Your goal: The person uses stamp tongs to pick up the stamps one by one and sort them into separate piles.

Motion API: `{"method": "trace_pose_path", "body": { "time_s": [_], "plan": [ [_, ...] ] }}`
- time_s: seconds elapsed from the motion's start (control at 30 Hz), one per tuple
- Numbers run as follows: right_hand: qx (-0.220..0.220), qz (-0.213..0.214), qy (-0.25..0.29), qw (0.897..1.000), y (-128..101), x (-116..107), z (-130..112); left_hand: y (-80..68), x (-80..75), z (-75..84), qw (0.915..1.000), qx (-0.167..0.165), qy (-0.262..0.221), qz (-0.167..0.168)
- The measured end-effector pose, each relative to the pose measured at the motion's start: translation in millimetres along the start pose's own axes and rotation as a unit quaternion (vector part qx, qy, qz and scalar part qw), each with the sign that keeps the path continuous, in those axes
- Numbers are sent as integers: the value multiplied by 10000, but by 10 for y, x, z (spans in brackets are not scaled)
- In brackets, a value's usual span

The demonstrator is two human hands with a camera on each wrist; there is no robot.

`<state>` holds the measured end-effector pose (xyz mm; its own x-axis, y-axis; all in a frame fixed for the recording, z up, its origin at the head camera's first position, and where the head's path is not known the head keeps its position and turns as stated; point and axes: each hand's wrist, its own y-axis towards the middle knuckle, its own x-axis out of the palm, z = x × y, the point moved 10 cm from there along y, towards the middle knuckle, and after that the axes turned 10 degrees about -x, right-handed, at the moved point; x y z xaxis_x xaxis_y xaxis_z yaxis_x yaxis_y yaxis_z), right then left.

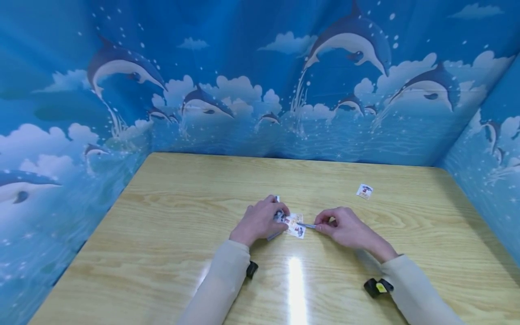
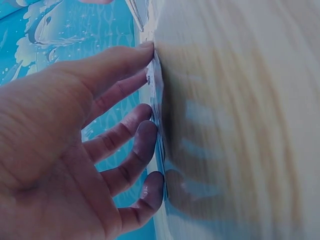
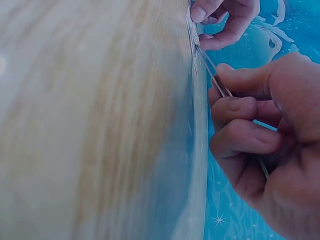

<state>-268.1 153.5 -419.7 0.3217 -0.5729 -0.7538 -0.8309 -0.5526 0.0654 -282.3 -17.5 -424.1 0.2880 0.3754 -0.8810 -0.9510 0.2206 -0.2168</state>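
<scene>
In the head view, a small printed sticker sheet (image 1: 299, 232) with little figures lies on the wooden table, partly covered by my left hand (image 1: 264, 219). My left thumb and spread fingertips (image 2: 145, 132) press it flat, as the left wrist view shows. From the right, my right hand (image 1: 341, 225) pinches metal tweezers (image 1: 308, 225) between thumb and fingers. Their tips meet the sheet's right part, close to my left fingertips. The right wrist view shows the two thin arms of the tweezers (image 3: 214, 75) slightly apart, with the back end tucked in my palm.
A separate small printed piece (image 1: 364, 191) lies farther back on the right of the table (image 1: 195, 185). Blue dolphin-print curtains (image 1: 243, 122) stand along the table's back and sides. A black wrist device (image 1: 378, 287) sits at my right sleeve.
</scene>
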Motion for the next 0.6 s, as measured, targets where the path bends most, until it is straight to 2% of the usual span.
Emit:
{"method": "trace_pose_path", "body": {
  "time_s": [0.37, 0.6],
  "plan": [
    [217, 166, 133, 9995, -58, -90, 13, -24, -54, 13, 9998, 200, -26, 35],
    [403, 220, 226, 9987, -124, -159, 75, -21, -56, -2, 9997, 194, -134, 104]
  ]
}}
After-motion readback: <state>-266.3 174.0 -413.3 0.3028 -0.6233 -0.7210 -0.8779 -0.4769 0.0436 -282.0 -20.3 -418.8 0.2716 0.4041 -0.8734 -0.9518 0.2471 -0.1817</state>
